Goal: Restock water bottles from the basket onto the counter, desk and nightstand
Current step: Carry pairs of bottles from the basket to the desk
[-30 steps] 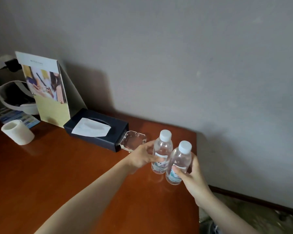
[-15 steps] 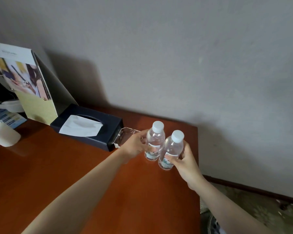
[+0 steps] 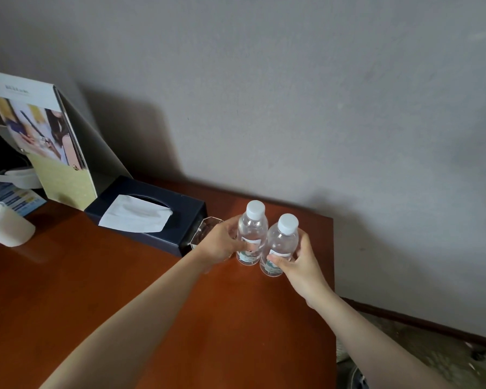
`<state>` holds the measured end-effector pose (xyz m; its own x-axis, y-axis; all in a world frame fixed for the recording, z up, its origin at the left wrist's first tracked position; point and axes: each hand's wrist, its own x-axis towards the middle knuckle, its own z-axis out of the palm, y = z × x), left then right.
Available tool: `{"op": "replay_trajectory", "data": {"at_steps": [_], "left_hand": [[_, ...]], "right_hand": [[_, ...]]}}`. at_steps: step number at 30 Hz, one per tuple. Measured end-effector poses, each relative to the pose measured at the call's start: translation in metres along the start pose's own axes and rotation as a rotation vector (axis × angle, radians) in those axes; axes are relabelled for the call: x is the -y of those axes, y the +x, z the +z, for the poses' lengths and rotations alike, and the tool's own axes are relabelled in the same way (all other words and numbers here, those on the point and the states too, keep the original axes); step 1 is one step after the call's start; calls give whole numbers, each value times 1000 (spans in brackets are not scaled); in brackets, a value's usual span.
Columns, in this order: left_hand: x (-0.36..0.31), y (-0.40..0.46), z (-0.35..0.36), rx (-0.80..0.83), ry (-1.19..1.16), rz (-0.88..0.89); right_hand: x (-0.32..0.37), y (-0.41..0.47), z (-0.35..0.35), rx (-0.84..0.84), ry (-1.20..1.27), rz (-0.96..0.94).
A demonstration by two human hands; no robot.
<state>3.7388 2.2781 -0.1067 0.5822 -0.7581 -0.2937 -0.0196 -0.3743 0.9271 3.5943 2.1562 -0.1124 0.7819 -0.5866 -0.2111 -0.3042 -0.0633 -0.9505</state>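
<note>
Two small clear water bottles with white caps stand side by side, touching, near the far right corner of the reddish wooden desk [image 3: 157,299]. My left hand [image 3: 218,244] grips the left bottle [image 3: 251,231] around its lower body. My right hand [image 3: 298,262] grips the right bottle [image 3: 282,242] from the right side, thumb across its label. Both bottles are upright, their bases at the desk surface. No basket is in view.
A dark blue tissue box [image 3: 149,214] lies left of the bottles, with a clear hexagonal dish [image 3: 205,234] partly behind my left hand. A standing brochure holder [image 3: 45,147], a white cup [image 3: 6,227] and cables sit far left. The desk's right edge [image 3: 334,276] drops to carpet.
Both hands have carried the two bottles a little further towards the wall and set them closer to the tissue box; the view has shifted right and down.
</note>
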Motion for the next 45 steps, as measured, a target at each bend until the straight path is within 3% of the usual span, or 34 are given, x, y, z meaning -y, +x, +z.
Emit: {"op": "replay_trajectory", "data": {"at_steps": [20, 32, 39, 45], "left_hand": [[-3, -6, 6, -70, 101, -69], [-7, -49, 61, -358, 376, -133], [-18, -76, 102, -366, 437, -201], [-45, -77, 163, -278, 429, -38]], "right_hand": [[0, 8, 1, 11, -143, -55], [-11, -8, -23, 65, -198, -103], [-29, -47, -77, -37, -229, -90], [-55, -114, -153, -259, -84, -2]]}}
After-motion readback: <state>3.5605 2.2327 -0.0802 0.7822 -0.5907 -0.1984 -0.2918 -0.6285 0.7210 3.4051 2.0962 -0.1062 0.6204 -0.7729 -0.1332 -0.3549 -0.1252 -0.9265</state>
